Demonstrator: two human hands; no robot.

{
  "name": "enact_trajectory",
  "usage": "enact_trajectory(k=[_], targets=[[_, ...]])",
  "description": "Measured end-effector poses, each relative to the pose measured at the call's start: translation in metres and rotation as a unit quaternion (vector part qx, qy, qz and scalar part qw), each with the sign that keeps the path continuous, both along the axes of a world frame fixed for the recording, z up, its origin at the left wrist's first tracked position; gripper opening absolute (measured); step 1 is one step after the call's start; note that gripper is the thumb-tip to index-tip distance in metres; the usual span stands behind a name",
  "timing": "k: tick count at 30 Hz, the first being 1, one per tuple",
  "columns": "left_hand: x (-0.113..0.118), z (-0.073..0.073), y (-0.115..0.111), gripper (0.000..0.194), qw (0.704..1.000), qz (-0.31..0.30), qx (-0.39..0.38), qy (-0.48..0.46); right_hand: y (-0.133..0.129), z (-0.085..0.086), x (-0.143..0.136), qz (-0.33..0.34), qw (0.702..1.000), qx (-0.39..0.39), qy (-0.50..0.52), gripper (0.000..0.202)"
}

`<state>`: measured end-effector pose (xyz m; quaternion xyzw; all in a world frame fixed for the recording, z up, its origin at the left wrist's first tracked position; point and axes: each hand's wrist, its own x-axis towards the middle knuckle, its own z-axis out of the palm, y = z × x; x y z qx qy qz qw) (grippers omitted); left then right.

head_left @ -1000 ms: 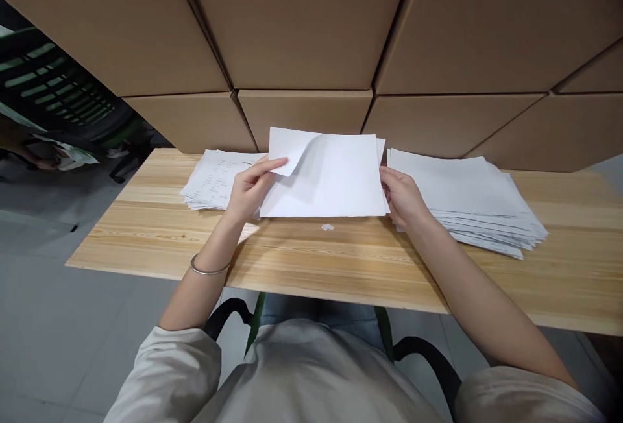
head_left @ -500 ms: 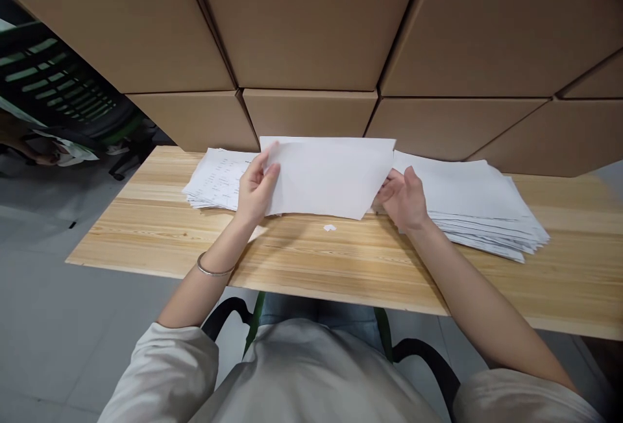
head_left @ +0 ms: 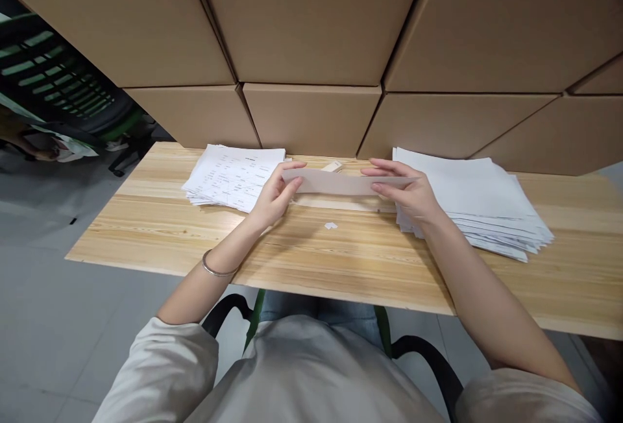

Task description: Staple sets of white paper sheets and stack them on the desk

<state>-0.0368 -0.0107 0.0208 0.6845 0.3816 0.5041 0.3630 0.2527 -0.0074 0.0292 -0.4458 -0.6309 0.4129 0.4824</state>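
Between my two hands a white sheet of paper (head_left: pixel 335 183) is held above the table, tipped so that only a narrow band of it shows. My left hand (head_left: pixel 277 199) pinches its left end between thumb and fingers. At the other end, my right hand (head_left: pixel 406 189) grips the sheet the same way. Left of my hands lies a pile of printed papers (head_left: pixel 228 176). A thicker stack of blank-looking white sheets (head_left: pixel 472 196) sits to the right, partly behind my right hand. Small white paper scraps (head_left: pixel 331 226) rest on the wood below the sheet.
The wooden table (head_left: pixel 341 267) runs across in front of me. Cardboard boxes (head_left: pixel 311 118) are stacked like a wall along its back edge. A small pale block (head_left: pixel 333 167) lies just behind the held sheet. At far left stands a chair (head_left: pixel 53 72), with part of another person beyond.
The sheet has been tilted from facing me to nearly edge-on. My right hand has closed on its right end. The printed pile and the pale block have come into fuller view.
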Motion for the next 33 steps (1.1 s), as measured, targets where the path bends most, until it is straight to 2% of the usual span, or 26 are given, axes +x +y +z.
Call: enact_trajectory(k=[3, 9, 14, 18, 25, 30, 33], targets=[[0.002, -0.004, 0.000, 0.033, 1.000, 0.015, 0.008, 0.005, -0.002, 0.001, -0.003, -0.027, 0.999, 0.005, -0.016, 0.037], [0.004, -0.016, 0.006, 0.036, 0.998, 0.045, -0.042, -0.015, -0.001, -0.002, -0.004, -0.056, 0.996, -0.072, 0.020, 0.035], [0.006, -0.021, 0.006, 0.041, 0.998, 0.031, -0.046, -0.018, 0.000, -0.001, -0.003, -0.072, 0.995, -0.064, 0.036, 0.030], [0.006, -0.022, 0.006, 0.039, 0.997, 0.046, -0.058, -0.006, 0.001, -0.004, -0.004, -0.078, 0.994, -0.068, 0.047, 0.032], [0.007, -0.014, 0.004, 0.040, 0.993, 0.046, -0.110, 0.023, 0.001, -0.009, -0.008, -0.078, 0.994, -0.066, 0.033, 0.037], [0.006, 0.000, -0.001, 0.044, 0.975, 0.069, -0.209, -0.020, 0.001, -0.009, -0.005, -0.076, 0.989, -0.120, 0.051, 0.044], [0.003, 0.004, 0.000, 0.044, 0.964, 0.066, -0.256, -0.036, 0.001, -0.009, -0.005, -0.069, 0.990, -0.113, 0.046, 0.043]])
